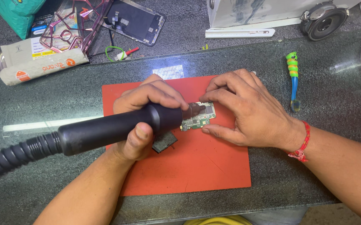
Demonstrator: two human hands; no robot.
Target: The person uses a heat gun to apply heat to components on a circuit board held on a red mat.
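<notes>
Gripping a black hot-air handle in the left hand, fingers wrapped over the barrel, thumb pressed beneath it. Aiming its dark nozzle across a small green circuit board, tip lying over the board's upper left part. Trailing a ribbed black hose off to the left edge. Steadying the board with the right hand, fingers spread narrowly, index fingertip touching the board's top edge and thumb just beside its lower right corner. Resting the board on a red mat, near the mat's centre. Lying just below the left thumb on the mat, a small dark square piece. Wearing a red thread on the right wrist. Lying well apart on the dark counter, a green-and-blue brush.
</notes>
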